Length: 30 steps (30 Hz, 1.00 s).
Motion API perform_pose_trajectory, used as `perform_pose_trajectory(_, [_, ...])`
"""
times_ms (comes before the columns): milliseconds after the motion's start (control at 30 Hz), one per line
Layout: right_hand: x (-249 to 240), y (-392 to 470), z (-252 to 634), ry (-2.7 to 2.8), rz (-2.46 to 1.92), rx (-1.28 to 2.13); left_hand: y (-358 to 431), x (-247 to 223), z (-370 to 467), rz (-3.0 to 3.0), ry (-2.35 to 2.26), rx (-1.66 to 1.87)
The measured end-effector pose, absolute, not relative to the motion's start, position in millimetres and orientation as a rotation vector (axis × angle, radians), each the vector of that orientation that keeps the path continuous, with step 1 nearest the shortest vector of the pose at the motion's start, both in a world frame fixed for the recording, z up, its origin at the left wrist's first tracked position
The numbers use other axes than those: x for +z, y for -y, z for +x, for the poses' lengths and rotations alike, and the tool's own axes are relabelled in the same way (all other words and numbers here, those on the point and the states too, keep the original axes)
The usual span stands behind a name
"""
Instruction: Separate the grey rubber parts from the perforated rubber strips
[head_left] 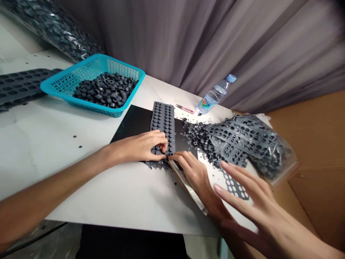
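Observation:
A dark grey studded sheet, rubbery in look, lies lengthwise on a black mat. My left hand rests over its near end, fingers curled and thumb pinching at the edge. My right hand comes in from the right, its fingertips closed at the same near corner beside the left thumb. What those fingertips hold is hidden. A long whitish strip runs along the left of my right hand; whether it is gripped cannot be told.
Another person's hand reaches in above my right forearm. A turquoise basket holds small dark rings. Right of the mat are a heap of dark bits, perforated sheets, a plastic bag, a water bottle and pink-handled snips.

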State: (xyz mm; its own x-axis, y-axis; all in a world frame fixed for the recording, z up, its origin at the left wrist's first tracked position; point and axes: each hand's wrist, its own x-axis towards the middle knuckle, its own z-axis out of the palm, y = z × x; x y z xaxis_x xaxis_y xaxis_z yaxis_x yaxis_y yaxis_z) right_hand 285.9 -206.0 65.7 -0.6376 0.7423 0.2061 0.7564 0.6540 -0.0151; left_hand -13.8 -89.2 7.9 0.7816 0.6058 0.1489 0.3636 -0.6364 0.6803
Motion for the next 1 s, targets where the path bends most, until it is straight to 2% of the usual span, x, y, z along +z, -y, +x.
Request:
perform_pose_trajectory(100, [85.2,213.1,310.1,2.893,-1.049,-0.021,89.4,9.6,-13.7,2.324,-0.723,0.471])
perform_pose_trajectory(333, [63.3,180.5,271.3,2.971,-0.905,-0.023,88.8,9.9,-14.3,2.328,-0.711,0.437])
perform_pose_trajectory(433, [68.4,168.1,265.9,2.929,-0.865,-0.026,88.7,10.2,-14.2,2.309,-0.726,0.426])
perform_pose_trajectory(500, [81.0,160.7,271.9,2.852,-0.849,0.106,88.0,10.0,-14.1,2.292,-0.727,0.423])
perform_pose_trajectory(567, [97.5,153.3,282.8,2.68,-0.865,0.404,86.7,10.1,-14.3,2.268,-0.72,0.436])
perform_pose_trajectory(633, [111.5,144.2,294.9,2.346,-0.953,0.685,85.1,11.6,-15.3,2.225,-0.718,0.46])
perform_pose_trajectory(667, [115.3,138.1,300.0,2.154,-0.973,0.717,84.2,13.0,-16.3,2.199,-0.723,0.48])
perform_pose_trajectory(767, [109.3,107.3,305.4,1.859,-0.939,0.694,80.6,18.4,-22.3,2.149,-0.756,0.551])
perform_pose_trajectory(833, [94.5,74.1,297.1,2.014,-1.005,0.659,76.4,20.5,-28.6,2.168,-0.8,0.592])
perform_pose_trajectory(933, [74.6,21.0,265.1,2.468,-1.179,0.306,67.1,17.9,-39.2,2.235,-0.906,0.598])
perform_pose_trajectory(1000, [69.9,6.2,236.5,2.514,-1.24,0.273,60.8,13.7,-44.6,2.265,-0.978,0.566])
